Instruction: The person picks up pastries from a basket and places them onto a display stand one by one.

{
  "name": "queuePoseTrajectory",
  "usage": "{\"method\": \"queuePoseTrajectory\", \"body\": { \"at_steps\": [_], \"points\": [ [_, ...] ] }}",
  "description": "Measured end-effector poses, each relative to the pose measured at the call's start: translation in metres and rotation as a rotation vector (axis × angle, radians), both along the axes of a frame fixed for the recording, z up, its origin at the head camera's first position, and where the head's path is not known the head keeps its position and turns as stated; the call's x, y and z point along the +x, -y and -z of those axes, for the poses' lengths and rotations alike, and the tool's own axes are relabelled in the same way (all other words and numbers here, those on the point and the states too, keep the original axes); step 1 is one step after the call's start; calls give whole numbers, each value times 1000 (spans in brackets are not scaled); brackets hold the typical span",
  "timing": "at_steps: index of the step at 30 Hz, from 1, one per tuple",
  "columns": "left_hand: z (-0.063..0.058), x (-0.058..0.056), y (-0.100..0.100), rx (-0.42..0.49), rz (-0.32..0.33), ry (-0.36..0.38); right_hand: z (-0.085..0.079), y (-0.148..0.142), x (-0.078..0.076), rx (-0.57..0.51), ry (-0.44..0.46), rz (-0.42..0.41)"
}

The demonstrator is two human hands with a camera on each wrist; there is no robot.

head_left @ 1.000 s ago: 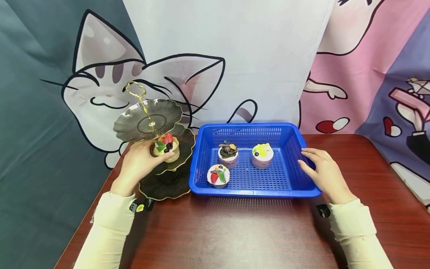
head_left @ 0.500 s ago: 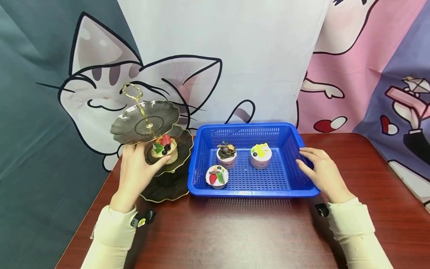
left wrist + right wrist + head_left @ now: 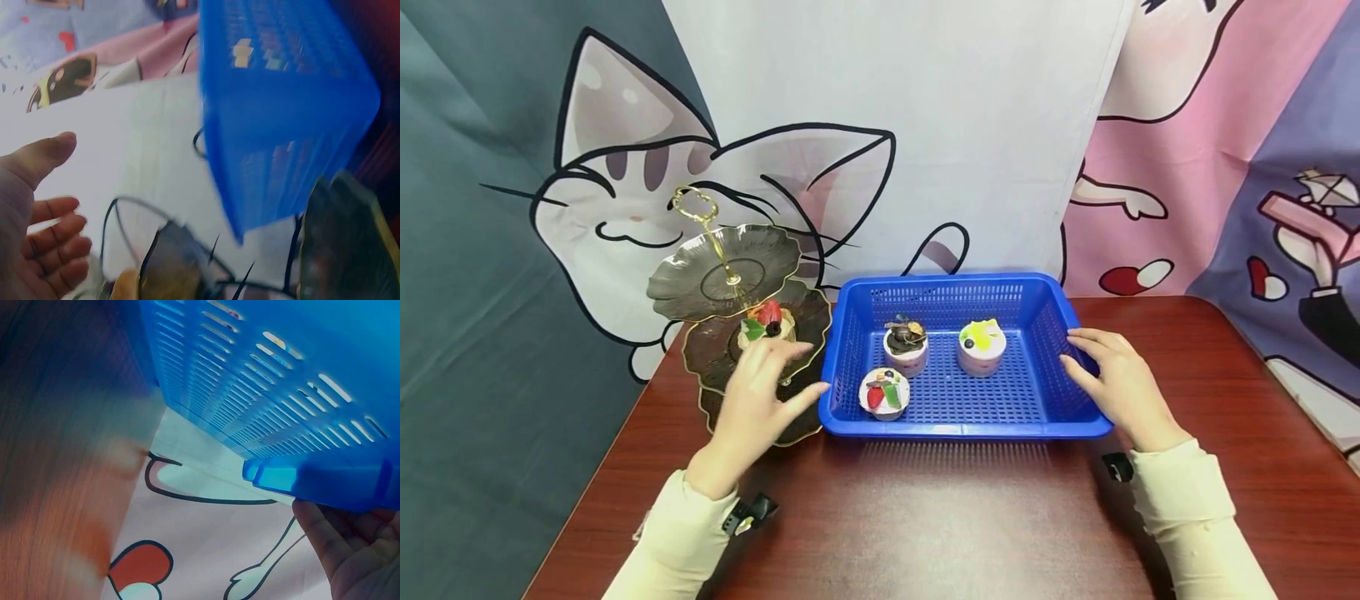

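In the head view my left hand (image 3: pixel 752 417) is in front of the three-tier cake stand (image 3: pixel 722 267), fingers and thumb spread with nothing between them. Beyond its fingertips a fruit tart (image 3: pixel 767 321) with a strawberry and dark berries sits on the middle tier, its lower part hidden by the fingers. The left wrist view shows the same fingers apart, beside the blue basket (image 3: pixel 281 100). My right hand (image 3: pixel 1127 387) rests at the basket's right rim with relaxed fingers; the right wrist view has a fingertip (image 3: pixel 306 509) right at the rim.
Inside the basket stand a chocolate-topped cup cake (image 3: pixel 907 348), a yellow-topped cup cake (image 3: pixel 982 348) and a small strawberry-topped cake (image 3: pixel 883 395). The dark red table (image 3: pixel 940 517) meets a printed cat backdrop (image 3: pixel 985 125) behind.
My left hand has let go of the fruit tart on the middle tier and drawn back toward the front right. The right hand stays at the basket's rim.
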State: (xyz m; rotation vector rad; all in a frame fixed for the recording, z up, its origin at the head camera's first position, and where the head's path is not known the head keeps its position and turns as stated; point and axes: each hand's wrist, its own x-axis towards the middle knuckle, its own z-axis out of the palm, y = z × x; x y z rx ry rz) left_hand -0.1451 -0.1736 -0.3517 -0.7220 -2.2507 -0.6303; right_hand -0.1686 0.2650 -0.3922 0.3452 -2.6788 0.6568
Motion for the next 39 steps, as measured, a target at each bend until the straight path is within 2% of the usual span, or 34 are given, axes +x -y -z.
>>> {"method": "queuePoseTrajectory", "body": {
  "at_steps": [3,7,14,21,25,29,39],
  "points": [
    [6,0,-13,-69,79,28,1,0,0,-2,3,0],
    [12,-5,-29,-147,138,131,2,0,0,-1,8,1],
    [19,-22,-49,-212,167,345,5,0,1,-6,15,0],
    [27,-44,-54,-224,228,544,5,1,2,-15,19,1],
    [31,-51,-53,-248,251,581,4,1,0,-16,7,-2],
    [28,-58,-55,-296,260,610,2,0,-1,-16,-4,0],
    [24,-74,-65,-520,217,681,1,0,0,-23,-18,-8]
  ]
}}
